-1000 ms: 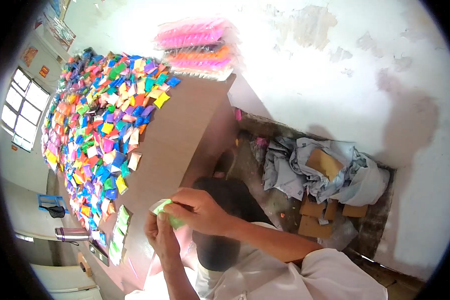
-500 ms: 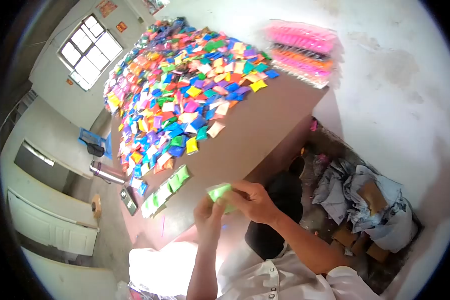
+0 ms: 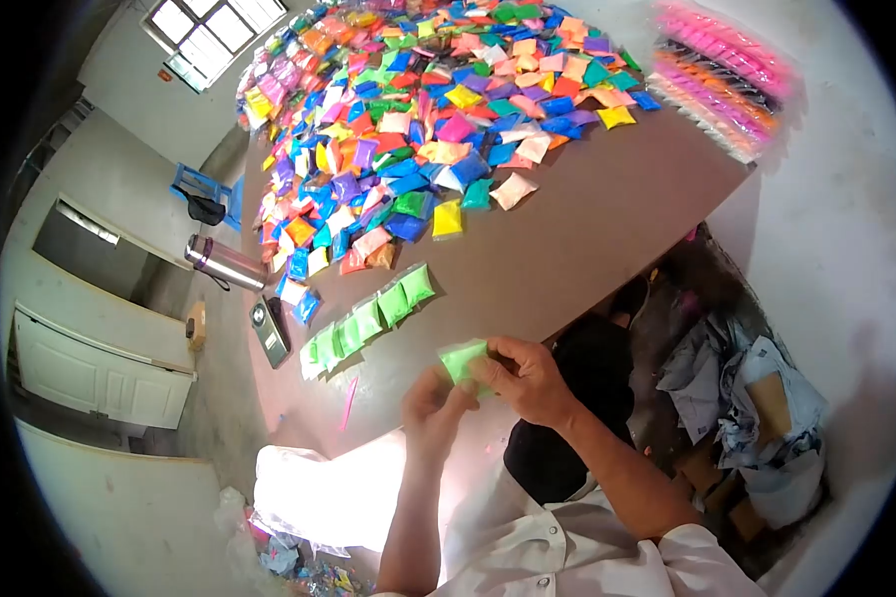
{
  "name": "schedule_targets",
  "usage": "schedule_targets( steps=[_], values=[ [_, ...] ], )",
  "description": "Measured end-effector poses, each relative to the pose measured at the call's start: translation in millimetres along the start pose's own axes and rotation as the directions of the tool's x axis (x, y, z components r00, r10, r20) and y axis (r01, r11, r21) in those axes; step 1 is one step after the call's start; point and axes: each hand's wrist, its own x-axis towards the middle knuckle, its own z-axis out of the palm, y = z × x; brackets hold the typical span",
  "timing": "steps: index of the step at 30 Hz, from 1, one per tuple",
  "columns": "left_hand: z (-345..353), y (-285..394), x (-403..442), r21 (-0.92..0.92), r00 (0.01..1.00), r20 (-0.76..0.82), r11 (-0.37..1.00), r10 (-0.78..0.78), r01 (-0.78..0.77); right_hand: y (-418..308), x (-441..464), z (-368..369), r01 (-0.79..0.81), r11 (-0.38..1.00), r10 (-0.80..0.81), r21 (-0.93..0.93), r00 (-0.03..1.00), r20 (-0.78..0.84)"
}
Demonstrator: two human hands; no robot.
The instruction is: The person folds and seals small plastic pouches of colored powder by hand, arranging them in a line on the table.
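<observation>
Between my two hands, over the table's near edge, is a small light-green packet (image 3: 460, 360) in clear plastic. My left hand (image 3: 436, 400) pinches its lower left side. The thumb and fingers of my right hand (image 3: 528, 380) grip its right side and partly cover it. On the table just beyond, a row of several similar green packets (image 3: 366, 318) lies overlapping on a slant. A thin pink strip (image 3: 349, 402) rests on the table to the left of my hands.
A large heap of coloured packets (image 3: 398, 124) covers the far table (image 3: 587, 234). Bundled pink and orange packs (image 3: 722, 75) stand at the back right. A phone (image 3: 270, 331) and a steel flask (image 3: 226, 262) are at the left edge. Crumpled grey wrapping (image 3: 767, 408) lies on the floor at right.
My view has tilted and shifted, so the table and heap appear larger and nearer. Both hands still hold the green packet, which has turned slightly; the row of packets stays put.
</observation>
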Motion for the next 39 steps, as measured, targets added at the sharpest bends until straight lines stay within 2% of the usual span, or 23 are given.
schedule_targets(
  steps=[3,8,10,11,12,13,15,16,18,20,22,23,25,26,28,29,30,32,39],
  values=[
    [-14,-7,5,-0.079,0.997,0.061,0.995,-0.047,0.052,14,9,3,-0.034,0.997,0.032,-0.066,0.999,-0.03],
    [-37,-17,19,-0.066,1.0,0.01,0.998,-0.02,0.021,18,31,23,-0.047,0.979,0.042,-0.2,0.999,-0.033],
    [-42,-19,22,-0.083,0.999,-0.037,0.997,-0.012,0.008,14,38,36,0.058,0.966,-0.088,-0.252,0.99,-0.109],
    [-42,-17,23,0.041,0.993,-0.102,0.997,0.065,-0.061,17,40,40,0.052,0.964,-0.079,-0.259,0.992,-0.096],
    [-43,-16,25,0.171,0.977,-0.155,0.978,0.146,-0.119,22,43,42,0.099,0.911,-0.167,-0.401,0.976,-0.139],
    [-45,-19,26,0.162,0.976,-0.166,0.98,0.144,-0.117,25,46,44,0.135,0.833,-0.262,-0.536,0.95,-0.168],
    [-47,-26,28,0.419,0.925,-0.237,0.89,0.298,-0.179,30,48,48,0.151,0.837,-0.25,-0.526,0.961,-0.122],
    [-46,-27,29,0.412,0.925,-0.24,0.894,0.293,-0.176,32,48,50,0.165,0.845,-0.242,-0.509,0.966,-0.089],
    [-42,-29,31,0.734,0.815,-0.089,0.591,0.573,-0.335,29,47,57,0.133,0.877,-0.203,-0.462,0.974,-0.104],
    [-39,-27,30,0.74,0.801,-0.059,0.565,0.596,-0.365,32,48,56,0.097,0.906,-0.161,-0.412,0.979,-0.123],
    [-39,-19,29,0.675,0.762,0.017,0.555,0.648,-0.487,40,52,45,-0.019,0.957,-0.036,-0.288,0.982,-0.183],
    [-41,-21,28,0.672,0.764,0.015,0.559,0.645,-0.486,40,52,40,-0.023,0.956,-0.033,-0.292,0.982,-0.185],
    [-46,-28,29,0.512,0.876,-0.187,0.805,0.444,-0.299,36,55,33,-0.055,0.955,0.022,-0.292,0.993,-0.115],
    [-50,-35,34,0.508,0.877,-0.19,0.809,0.441,-0.297,40,56,29,-0.059,0.953,0.025,-0.296,0.993,-0.115],
    [-61,-53,45,0.236,0.943,-0.199,0.947,0.267,-0.219,51,59,25,0.141,0.902,-0.148,-0.408,0.989,0.013],
    [-67,-59,47,0.16,0.97,-0.153,0.973,0.189,-0.164,52,60,24,0.136,0.903,-0.142,-0.407,0.99,0.016],
    [-69,-56,47,0.16,0.971,-0.156,0.974,0.183,-0.158,52,61,24,0.105,0.915,-0.101,-0.389,0.994,0.032],
    [-69,-45,46,-0.086,0.994,-0.104,0.995,0.044,-0.054,49,62,27,0.066,0.927,-0.052,-0.369,0.998,0.047],
    [-72,-47,46,0.024,0.998,-0.068,1.0,0.005,-0.004,36,65,36,-0.011,0.927,0.016,-0.375,1.0,0.009]
  ],
)
